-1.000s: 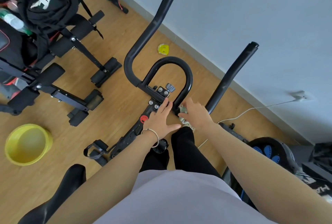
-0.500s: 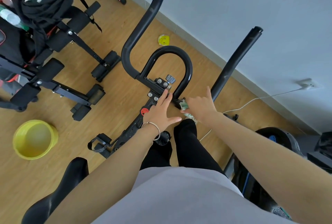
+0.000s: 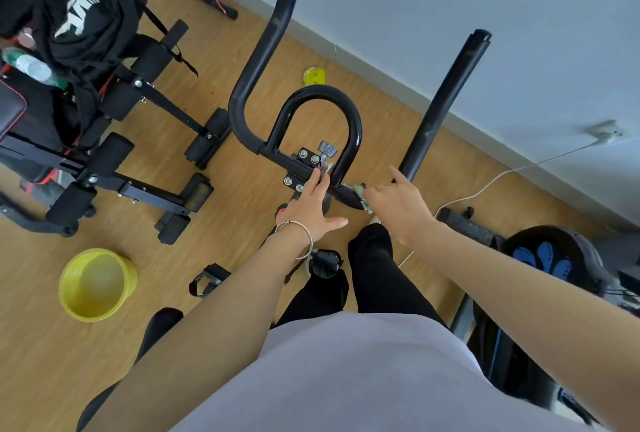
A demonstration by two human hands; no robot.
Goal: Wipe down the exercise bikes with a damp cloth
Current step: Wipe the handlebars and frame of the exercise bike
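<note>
**Shifting the Wipe Outward From the Loop Bar**

Standing well to the left of the loop bar [image 3: 317, 94], and nearer the person, the yellow basin [image 3: 98, 314] sat on the floor, apart from the exercise bike [image 3: 277, 154].

Just below the loop bar, the left hand [image 3: 311, 213] lay flat with fingers straight and nothing held. Its fingertips touched the clamp bracket [image 3: 301, 170]. It had kept this place over the last second and was judged to be steadying the handlebar.

At the right foot of the loop bar, the cloth [image 3: 361, 194] was bunched against the crossbar, with only its edge visible. The right hand [image 3: 401, 205] gripped it from above. Most fingers were curled, and one finger stood straight toward the right handlebar arm [image 3: 443, 106], just right of the loop bar.

One second earlier, this hand had covered the cloth with all fingers folded. It had since slid slightly rightward and raised that finger.

Judgement: wiping at the foot of the loop bar was probably ending, and the right handlebar arm appeared next. Whether the loop bar itself was already wiped could not be told.
</note>
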